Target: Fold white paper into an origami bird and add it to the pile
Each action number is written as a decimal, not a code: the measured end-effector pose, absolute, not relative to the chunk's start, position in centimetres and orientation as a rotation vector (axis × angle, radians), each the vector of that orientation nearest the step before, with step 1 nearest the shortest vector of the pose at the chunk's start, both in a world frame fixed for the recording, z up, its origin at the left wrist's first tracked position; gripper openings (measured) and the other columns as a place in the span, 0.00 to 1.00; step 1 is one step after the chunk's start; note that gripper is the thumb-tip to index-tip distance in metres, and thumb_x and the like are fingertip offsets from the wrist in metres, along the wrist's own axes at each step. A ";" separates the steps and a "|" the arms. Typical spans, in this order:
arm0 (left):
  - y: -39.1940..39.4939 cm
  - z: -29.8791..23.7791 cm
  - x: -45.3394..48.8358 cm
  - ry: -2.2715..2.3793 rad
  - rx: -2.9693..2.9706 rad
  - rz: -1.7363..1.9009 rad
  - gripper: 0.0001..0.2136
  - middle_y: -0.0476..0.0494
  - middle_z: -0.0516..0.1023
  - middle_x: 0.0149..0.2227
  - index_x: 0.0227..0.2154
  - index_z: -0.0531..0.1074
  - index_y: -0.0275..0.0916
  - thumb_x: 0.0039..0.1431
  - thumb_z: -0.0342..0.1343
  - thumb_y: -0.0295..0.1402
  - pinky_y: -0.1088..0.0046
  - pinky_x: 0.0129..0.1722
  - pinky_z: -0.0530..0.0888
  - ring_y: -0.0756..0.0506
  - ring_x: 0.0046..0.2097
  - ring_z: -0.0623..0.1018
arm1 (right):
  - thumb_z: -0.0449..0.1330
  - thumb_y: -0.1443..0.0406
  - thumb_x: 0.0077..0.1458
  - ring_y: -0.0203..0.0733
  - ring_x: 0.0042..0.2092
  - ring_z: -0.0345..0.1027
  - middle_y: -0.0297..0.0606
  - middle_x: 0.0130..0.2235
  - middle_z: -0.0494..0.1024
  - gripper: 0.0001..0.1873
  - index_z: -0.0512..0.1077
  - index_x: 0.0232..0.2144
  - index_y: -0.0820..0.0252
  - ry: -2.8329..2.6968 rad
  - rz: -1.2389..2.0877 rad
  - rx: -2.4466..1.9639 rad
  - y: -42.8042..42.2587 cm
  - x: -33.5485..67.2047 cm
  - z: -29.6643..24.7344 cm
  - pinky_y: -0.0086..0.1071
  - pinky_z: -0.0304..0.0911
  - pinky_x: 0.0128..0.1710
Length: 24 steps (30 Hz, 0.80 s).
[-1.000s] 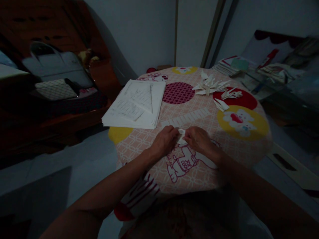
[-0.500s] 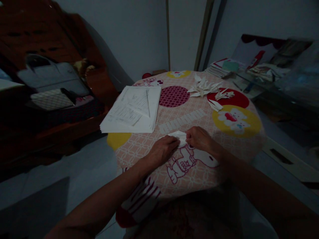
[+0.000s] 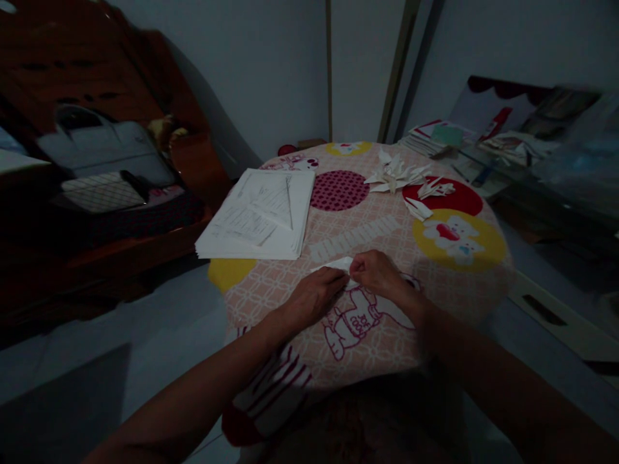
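A small folded piece of white paper [image 3: 338, 265] lies on the round table's patterned cloth [image 3: 387, 238]. My left hand [image 3: 314, 298] rests on the cloth with its fingertips pressed on the paper's near left edge. My right hand [image 3: 377, 274] covers the paper's right end, fingers curled and pinching it. Most of the paper is hidden under the two hands.
A stack of printed sheets [image 3: 261, 216] lies at the table's left. Several folded white paper shapes [image 3: 396, 175] sit at the far right side. Books and clutter [image 3: 445, 135] lie beyond the table on the right; a grey bag [image 3: 104, 151] rests on dark furniture at left.
My right hand has slid left over the paper, covering more of it. The left hand has barely moved. The view has shifted slightly.
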<state>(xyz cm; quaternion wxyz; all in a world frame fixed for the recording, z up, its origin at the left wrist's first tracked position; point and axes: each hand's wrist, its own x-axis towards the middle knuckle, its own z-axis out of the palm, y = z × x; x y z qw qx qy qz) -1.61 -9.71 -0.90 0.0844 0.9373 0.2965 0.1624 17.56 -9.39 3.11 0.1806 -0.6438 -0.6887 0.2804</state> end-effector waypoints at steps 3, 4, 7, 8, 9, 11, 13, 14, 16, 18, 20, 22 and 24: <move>-9.8 -0.6 -2.3 0.867 2.789 0.502 0.13 0.38 0.77 0.49 0.49 0.73 0.36 0.69 0.46 0.30 0.66 0.50 0.75 0.43 0.50 0.75 | 0.62 0.71 0.44 0.37 0.28 0.71 0.36 0.25 0.79 0.05 0.78 0.24 0.60 -1.927 0.724 -1.869 -9.3 17.4 2.4 0.28 0.57 0.29; -9.8 -0.5 -2.5 0.862 2.793 0.495 0.13 0.37 0.76 0.49 0.50 0.73 0.35 0.68 0.47 0.29 0.66 0.50 0.75 0.43 0.50 0.75 | 0.62 0.71 0.44 0.38 0.29 0.71 0.36 0.25 0.80 0.05 0.78 0.24 0.59 -1.924 0.710 -1.879 -9.3 17.4 2.3 0.28 0.57 0.29; -10.0 -0.1 -3.2 0.861 2.791 0.476 0.14 0.37 0.76 0.50 0.50 0.72 0.36 0.64 0.50 0.25 0.66 0.51 0.75 0.43 0.51 0.75 | 0.64 0.68 0.44 0.39 0.31 0.72 0.36 0.26 0.81 0.03 0.78 0.24 0.58 -1.924 0.640 -1.918 -9.3 17.2 2.3 0.29 0.58 0.31; -10.1 0.0 -3.4 0.863 2.785 0.478 0.14 0.37 0.76 0.50 0.50 0.72 0.36 0.63 0.50 0.24 0.65 0.52 0.76 0.43 0.52 0.75 | 0.64 0.68 0.44 0.39 0.31 0.72 0.36 0.27 0.81 0.03 0.78 0.23 0.58 -1.929 0.632 -1.926 -9.3 17.1 2.3 0.29 0.58 0.31; -10.2 0.0 -3.6 0.868 2.778 0.488 0.15 0.37 0.76 0.50 0.50 0.72 0.36 0.63 0.50 0.23 0.65 0.52 0.76 0.43 0.52 0.75 | 0.64 0.68 0.44 0.39 0.31 0.73 0.37 0.27 0.81 0.03 0.78 0.23 0.58 -1.932 0.624 -1.937 -9.3 17.0 2.3 0.29 0.58 0.31; -10.3 0.0 -3.9 0.879 2.763 0.504 0.16 0.38 0.76 0.50 0.51 0.71 0.37 0.62 0.49 0.22 0.65 0.53 0.76 0.43 0.53 0.75 | 0.63 0.69 0.43 0.39 0.31 0.73 0.37 0.27 0.81 0.03 0.78 0.23 0.58 -1.941 0.624 -1.954 -9.2 16.8 2.4 0.29 0.58 0.31; -10.4 -0.1 -4.2 0.892 2.748 0.514 0.17 0.39 0.77 0.50 0.52 0.71 0.38 0.62 0.49 0.21 0.64 0.53 0.76 0.43 0.53 0.76 | 0.62 0.71 0.42 0.38 0.29 0.72 0.36 0.26 0.81 0.05 0.78 0.23 0.58 -1.936 0.636 -1.957 -9.2 16.8 2.6 0.28 0.58 0.29; -10.4 -0.1 -4.2 0.897 2.741 0.516 0.17 0.39 0.77 0.50 0.51 0.71 0.38 0.62 0.48 0.21 0.65 0.53 0.76 0.43 0.52 0.76 | 0.62 0.72 0.42 0.38 0.28 0.72 0.36 0.26 0.81 0.06 0.78 0.22 0.58 -1.932 0.649 -1.949 -9.1 16.9 2.6 0.28 0.58 0.28; -10.4 -0.3 -4.3 0.913 2.732 0.521 0.16 0.38 0.77 0.50 0.50 0.72 0.37 0.62 0.48 0.21 0.65 0.52 0.77 0.43 0.52 0.76 | 0.61 0.73 0.41 0.37 0.28 0.71 0.35 0.25 0.80 0.08 0.78 0.22 0.58 -1.933 0.665 -1.928 -9.1 17.1 2.7 0.27 0.58 0.27; -10.4 -0.5 -4.3 0.933 2.729 0.538 0.16 0.38 0.77 0.51 0.51 0.72 0.37 0.62 0.48 0.21 0.65 0.52 0.77 0.43 0.52 0.76 | 0.60 0.74 0.41 0.37 0.28 0.72 0.36 0.25 0.80 0.08 0.77 0.22 0.59 -1.950 0.659 -1.913 -9.1 17.5 2.9 0.26 0.58 0.28; -10.3 -0.8 -4.3 0.942 2.738 0.568 0.17 0.37 0.76 0.52 0.52 0.71 0.37 0.63 0.49 0.22 0.64 0.53 0.76 0.43 0.53 0.76 | 0.60 0.75 0.41 0.37 0.28 0.71 0.37 0.25 0.80 0.08 0.77 0.22 0.60 -1.959 0.662 -1.907 -9.2 17.9 3.0 0.26 0.59 0.28; -10.3 -1.1 -4.4 0.930 2.755 0.589 0.17 0.36 0.76 0.53 0.53 0.71 0.37 0.63 0.49 0.22 0.64 0.54 0.76 0.43 0.54 0.75 | 0.60 0.76 0.41 0.36 0.26 0.70 0.36 0.23 0.79 0.08 0.77 0.22 0.61 -1.943 0.719 -1.913 -9.2 18.3 3.2 0.26 0.58 0.27; -10.3 -1.2 -4.4 0.926 2.763 0.591 0.17 0.36 0.76 0.53 0.54 0.70 0.37 0.63 0.49 0.22 0.65 0.54 0.76 0.43 0.54 0.75 | 0.60 0.76 0.41 0.35 0.24 0.69 0.34 0.21 0.77 0.08 0.77 0.22 0.61 -1.933 0.770 -1.922 -9.3 18.8 3.2 0.25 0.58 0.27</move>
